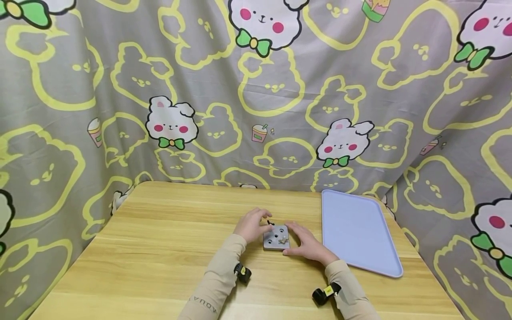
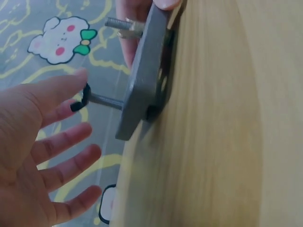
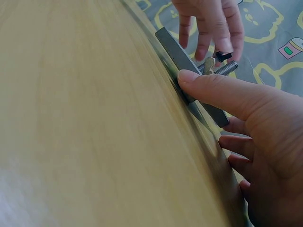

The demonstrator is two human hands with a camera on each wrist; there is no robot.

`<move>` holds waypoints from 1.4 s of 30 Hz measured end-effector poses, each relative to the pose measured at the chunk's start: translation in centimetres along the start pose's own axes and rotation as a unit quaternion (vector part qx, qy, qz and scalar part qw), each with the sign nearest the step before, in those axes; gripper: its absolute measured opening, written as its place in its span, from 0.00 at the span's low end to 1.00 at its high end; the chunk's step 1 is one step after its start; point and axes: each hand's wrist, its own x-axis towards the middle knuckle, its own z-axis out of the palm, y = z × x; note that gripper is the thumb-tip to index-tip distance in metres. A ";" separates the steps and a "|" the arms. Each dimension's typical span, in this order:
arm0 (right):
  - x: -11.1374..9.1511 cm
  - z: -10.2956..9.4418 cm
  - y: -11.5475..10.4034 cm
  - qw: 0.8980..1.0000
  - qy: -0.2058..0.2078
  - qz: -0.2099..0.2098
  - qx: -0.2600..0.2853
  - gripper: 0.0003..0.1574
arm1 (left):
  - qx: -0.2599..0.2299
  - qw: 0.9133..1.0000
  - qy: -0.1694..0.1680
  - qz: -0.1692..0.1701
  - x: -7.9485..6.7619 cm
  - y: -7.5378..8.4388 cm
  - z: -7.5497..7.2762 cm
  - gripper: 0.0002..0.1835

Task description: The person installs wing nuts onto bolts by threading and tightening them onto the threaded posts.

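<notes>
A small grey metal plate [image 1: 276, 243] with several holes stands slightly above the wooden table, over short parts on its underside. Two threaded bolts rise from it. On one is a brass-coloured wing nut [image 3: 209, 65]; at the top of the other sits a black wing nut [image 2: 86, 94]. My left hand [image 1: 252, 226] has its thumb and index finger at the black wing nut, pinching it, while the other fingers are spread. My right hand [image 1: 307, 243] grips the plate by its edges, thumb on the near side and fingertips on the far side.
To the right, a pale blue tray [image 1: 356, 231] lies on the wooden table [image 1: 160, 249]. A grey patterned curtain [image 1: 216, 89] hangs behind the table and along its sides. Each forearm wears a beige sleeve and a black wrist camera [image 1: 242, 272].
</notes>
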 end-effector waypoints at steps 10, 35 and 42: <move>0.3 -0.1 0.0 1.000 0.005 -0.005 -0.007 0.59 | -0.076 0.988 0.113 -0.070 -0.4 1.3 0.9 0.24; 0.0 0.1 0.3 1.000 0.003 0.001 -0.005 0.59 | -0.152 0.932 0.269 -0.191 -1.7 4.5 4.6 0.20; 0.0 0.1 0.4 1.000 0.004 -0.001 -0.004 0.59 | -0.159 0.935 0.257 -0.185 -1.7 4.4 4.8 0.17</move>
